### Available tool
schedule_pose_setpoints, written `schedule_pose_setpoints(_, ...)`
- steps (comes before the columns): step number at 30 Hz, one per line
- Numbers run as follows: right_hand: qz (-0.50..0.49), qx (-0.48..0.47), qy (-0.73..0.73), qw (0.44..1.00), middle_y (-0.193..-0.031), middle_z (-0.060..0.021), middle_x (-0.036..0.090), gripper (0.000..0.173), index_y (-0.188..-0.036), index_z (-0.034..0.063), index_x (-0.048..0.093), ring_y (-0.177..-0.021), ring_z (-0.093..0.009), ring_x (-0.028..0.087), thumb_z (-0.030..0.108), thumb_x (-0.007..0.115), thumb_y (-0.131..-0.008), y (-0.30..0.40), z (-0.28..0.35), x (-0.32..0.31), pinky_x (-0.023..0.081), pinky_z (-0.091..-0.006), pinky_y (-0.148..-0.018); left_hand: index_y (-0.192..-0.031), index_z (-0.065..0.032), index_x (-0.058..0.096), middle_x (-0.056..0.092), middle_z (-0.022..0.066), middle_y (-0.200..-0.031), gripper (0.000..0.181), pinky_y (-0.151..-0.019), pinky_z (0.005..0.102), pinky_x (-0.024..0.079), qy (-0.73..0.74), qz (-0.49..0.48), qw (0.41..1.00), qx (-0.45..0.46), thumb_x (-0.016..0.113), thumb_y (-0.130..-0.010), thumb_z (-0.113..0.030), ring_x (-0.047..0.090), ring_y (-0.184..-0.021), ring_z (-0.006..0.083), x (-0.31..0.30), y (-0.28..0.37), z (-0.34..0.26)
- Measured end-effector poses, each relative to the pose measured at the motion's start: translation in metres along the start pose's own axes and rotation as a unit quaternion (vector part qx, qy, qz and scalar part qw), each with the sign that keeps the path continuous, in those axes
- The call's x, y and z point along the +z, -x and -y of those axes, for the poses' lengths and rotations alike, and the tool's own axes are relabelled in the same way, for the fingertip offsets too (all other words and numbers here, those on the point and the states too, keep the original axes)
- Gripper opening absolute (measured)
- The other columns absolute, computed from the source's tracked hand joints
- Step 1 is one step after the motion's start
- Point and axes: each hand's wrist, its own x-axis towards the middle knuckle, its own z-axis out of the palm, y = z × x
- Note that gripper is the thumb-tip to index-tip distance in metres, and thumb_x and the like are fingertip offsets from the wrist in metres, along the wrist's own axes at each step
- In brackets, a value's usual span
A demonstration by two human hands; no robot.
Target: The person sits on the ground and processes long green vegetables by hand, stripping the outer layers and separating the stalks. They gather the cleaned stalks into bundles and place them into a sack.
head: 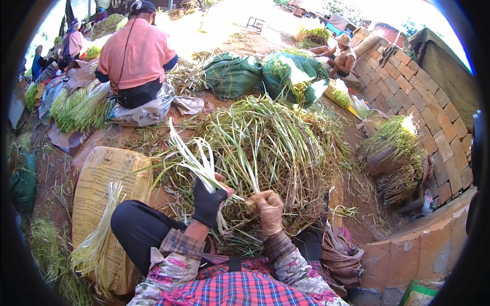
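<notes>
My left hand point(208, 202), in a black fingerless glove, grips a bunch of white-stemmed leafy stalks point(201, 157), seemingly an allium such as garlic chives. Close to its right, my right hand point(269, 210) wears a thin translucent glove. Its fingers pinch the lower end of a few stalks point(250, 176) whose green leaves fan upward. Under and beyond both hands lies a large heap of the same stalks point(283, 160), with brown, dry-looking matter around its lower part. A pale bunch point(101, 229) rests on a yellow printed sack point(109, 168) beside my left knee.
Ahead to the left, a person in a pink shirt point(136, 57) sits facing away. Two green woven sacks point(231, 74) stand beyond the heap. Stacked bricks point(428, 103) and another plant bundle point(394, 149) are on the right, with a low ledge point(413, 244) nearer me. Another person point(342, 55) sits by the bricks.
</notes>
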Motion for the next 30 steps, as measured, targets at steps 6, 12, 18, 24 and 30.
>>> schedule_pose_setpoints(6,0.047,-0.162,0.320,0.932,-0.085,-0.0118,0.060,0.026,-0.084,0.0045,0.064,-0.075,-0.025,0.059,0.026,0.074,-0.074,0.002,0.053,-0.012,0.048,-0.0336,-0.062,-0.099,-0.0005,0.050,0.061,0.0085,-0.067,0.037,-0.033,0.0221,0.032,-0.026,0.031,0.999,-0.018,0.068,-0.068,0.006,0.045,-0.036,0.0098,-0.002,0.001,0.008)
schedule_pose_setpoints(12,0.169,-0.068,0.195,0.964,-0.071,-0.0132,0.058,0.023,-0.082,0.0038,0.060,-0.064,-0.030,0.058,0.026,0.063,-0.083,0.010,0.042,0.013,0.044,-0.0381,-0.057,-0.102,-0.0002,0.049,0.059,0.0072,-0.065,0.041,-0.033,0.0233,0.032,-0.012,0.051,0.997,-0.060,0.067,-0.065,0.008,0.043,-0.035,0.0099,0.002,0.000,-0.004)
schedule_pose_setpoints(18,0.219,-0.042,0.317,0.922,-0.068,-0.0141,0.055,0.021,-0.073,0.0034,0.058,-0.064,-0.030,0.055,0.022,0.063,-0.081,0.029,0.007,-0.009,0.042,-0.0389,-0.058,-0.102,-0.0020,0.051,0.060,0.0078,-0.064,0.043,-0.032,0.0215,0.032,0.037,0.010,0.999,-0.018,0.067,-0.064,0.011,0.043,-0.035,0.0084,-0.018,-0.003,-0.022)
schedule_pose_setpoints(24,0.134,-0.115,0.354,0.918,-0.070,-0.0153,0.057,0.019,-0.075,0.0067,0.057,-0.068,-0.035,0.059,0.022,0.067,-0.078,0.011,0.020,-0.040,0.045,-0.0428,-0.057,-0.105,-0.0002,0.048,0.059,0.0083,-0.064,0.046,-0.033,0.0221,0.032,0.073,-0.018,0.997,0.002,0.066,-0.065,0.012,0.044,-0.037,0.0094,-0.032,-0.006,-0.065)
schedule_pose_setpoints(30,0.061,-0.165,0.364,0.915,-0.070,-0.0141,0.058,0.023,-0.072,0.0060,0.054,-0.066,-0.035,0.057,0.022,0.070,-0.078,0.006,0.006,-0.044,0.044,-0.0411,-0.055,-0.104,-0.0014,0.047,0.059,0.0092,-0.064,0.045,-0.033,0.0222,0.033,0.090,-0.032,0.995,0.036,0.065,-0.066,0.014,0.044,-0.036,0.0094,-0.038,-0.004,-0.079)
